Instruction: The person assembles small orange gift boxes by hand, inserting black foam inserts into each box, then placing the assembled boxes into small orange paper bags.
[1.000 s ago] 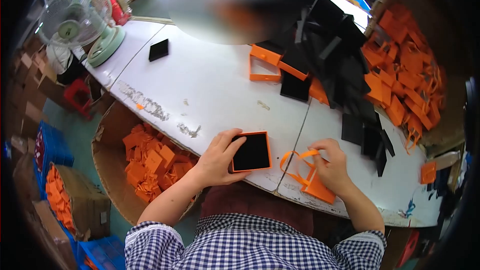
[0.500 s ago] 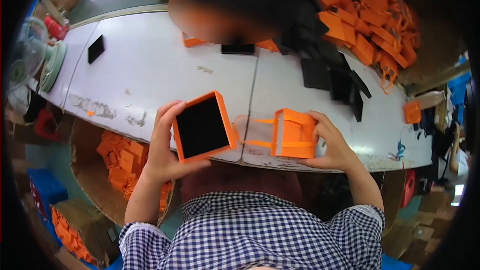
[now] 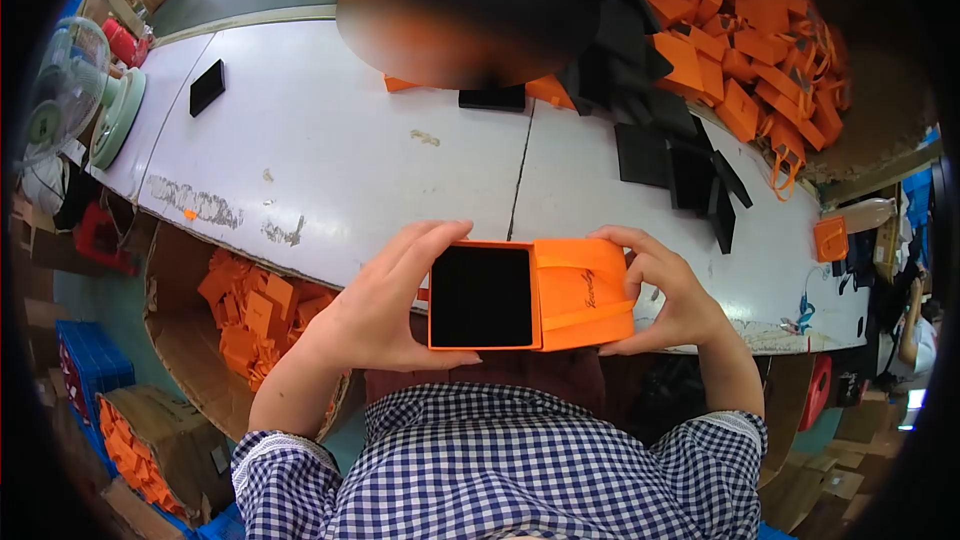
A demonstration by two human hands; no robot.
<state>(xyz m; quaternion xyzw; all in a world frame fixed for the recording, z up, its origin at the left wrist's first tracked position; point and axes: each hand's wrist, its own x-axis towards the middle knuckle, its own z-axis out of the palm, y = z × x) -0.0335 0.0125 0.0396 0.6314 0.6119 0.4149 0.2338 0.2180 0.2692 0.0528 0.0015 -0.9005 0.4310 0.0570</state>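
Note:
My left hand (image 3: 400,300) grips an open-topped orange box tray (image 3: 430,345) between thumb and fingers. A flat black insert (image 3: 482,297) fills the tray. My right hand (image 3: 670,295) is closed around the right side of an orange box sleeve (image 3: 590,330), which has dark lettering and an orange ribbon (image 3: 575,262) across its face. The tray's right edge meets the sleeve's left edge, and the two line up side by side above the table's near edge.
Black pads (image 3: 640,155) and a large heap of orange boxes (image 3: 770,60) lie at the right of the white table (image 3: 330,140). One black pad (image 3: 207,88) and a green fan (image 3: 118,120) are at left. Below the edge stands a carton (image 3: 180,340) of orange boxes.
Both hands have come together. The tray has moved right and turned level, and the sleeve has turned lettering-up, so the gap between them has closed. The ribbon loop no longer hangs between them.

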